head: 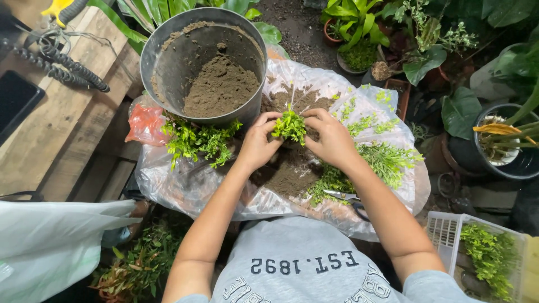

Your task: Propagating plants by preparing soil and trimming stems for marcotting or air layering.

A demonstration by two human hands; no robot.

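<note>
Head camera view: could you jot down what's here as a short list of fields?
Left hand: grips small green plant clump
Right hand: grips the same clump
Under hands: clear plastic sheet with loose soil
Behind: metal bucket, partly filled with soil
By right forearm: scissors
Lower right: white basket of cuttings

A grey metal bucket [203, 62] half full of brown soil stands tilted at the top. Just beside it lies an orange plastic bag [147, 124]. A black coiled cable [67, 70] rests on the wooden surface [62, 129] at the left, near a dark flat device [16, 101]. A white plastic basket [449, 230] with green cuttings sits at the lower right. Scissors [345, 197] lie on the clear plastic sheet [185, 185]. Potted plants [359, 33] stand behind.
</note>
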